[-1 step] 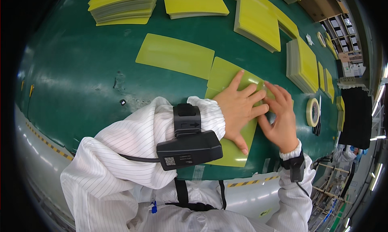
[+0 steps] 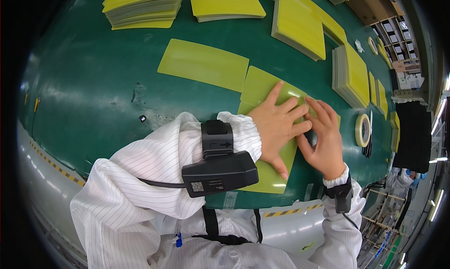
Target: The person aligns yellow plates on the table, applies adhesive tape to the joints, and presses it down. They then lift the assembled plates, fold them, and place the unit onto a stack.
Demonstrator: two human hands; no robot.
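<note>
My left hand (image 2: 276, 128) lies flat with fingers spread over thin translucent yellow-green sheets. One sheet (image 2: 260, 85) shows above its fingers, and another (image 2: 265, 181) shows below its thumb, near the table's front edge. My right hand (image 2: 326, 140) is beside it on the right, fingers bent and thumb held apart. Its fingertips touch down close to the left fingertips, where the sheets meet. A sliver of yellow sheet (image 2: 338, 121) shows past the right fingers; the rest is hidden under that hand. A separate rectangular sheet (image 2: 204, 65) lies to the upper left, its corner meeting the upper sheet.
Stacks of yellow sheets stand along the far side of the green table (image 2: 93, 91), including a tall stack (image 2: 143, 4), a thick square stack (image 2: 300, 27) and a right-hand stack (image 2: 349, 74). A tape roll (image 2: 362, 130) lies at right beside dark-handled scissors (image 2: 368, 148). A small black-and-white piece (image 2: 142, 119) lies at left.
My right hand has shifted slightly left and down, and a bit of yellow sheet now shows at its right side. My left hand has stayed put.
</note>
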